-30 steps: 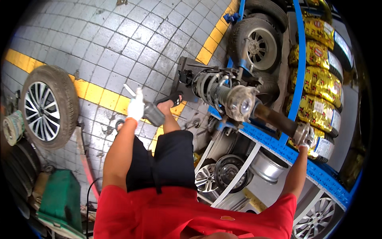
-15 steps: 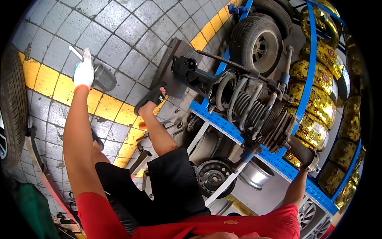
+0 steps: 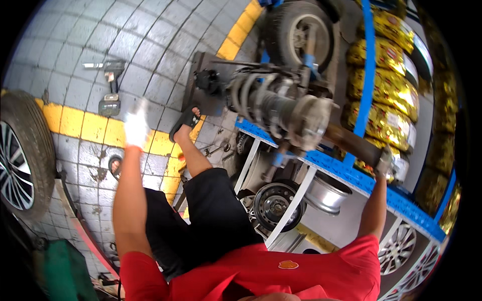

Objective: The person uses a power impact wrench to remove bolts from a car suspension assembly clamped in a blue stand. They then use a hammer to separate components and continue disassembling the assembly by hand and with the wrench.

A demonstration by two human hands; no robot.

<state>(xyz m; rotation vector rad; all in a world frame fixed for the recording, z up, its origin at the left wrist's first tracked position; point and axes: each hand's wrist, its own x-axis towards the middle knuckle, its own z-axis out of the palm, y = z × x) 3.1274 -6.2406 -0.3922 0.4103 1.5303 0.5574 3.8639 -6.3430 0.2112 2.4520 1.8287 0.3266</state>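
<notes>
My left hand (image 3: 136,125), in a white glove, is smeared by motion over the yellow floor line, so its fingers do not show clearly. Apart from it, on the grey tiles, lies a cordless impact wrench (image 3: 113,80) with a long pale socket end and a battery base. On the right, my gloved right hand (image 3: 385,164) is closed round the lower end of a strut (image 3: 351,143). Its coil spring (image 3: 256,103) sits in a spring compressor (image 3: 208,83) that reaches toward the far side, slightly blurred.
Behind the strut stand a blue rack (image 3: 369,75), gold-wrapped tyres (image 3: 384,90) and a mounted wheel (image 3: 300,37). Bare rims (image 3: 276,206) lie below the rack's shelf. A wheel (image 3: 22,155) stands at far left, near a red bar (image 3: 85,238). Loose tools (image 3: 218,148) lie by my foot.
My left hand has let go of the impact wrench, which now lies on the floor, and has moved right and nearer. The strut has shifted left in view, my right hand still on its end.
</notes>
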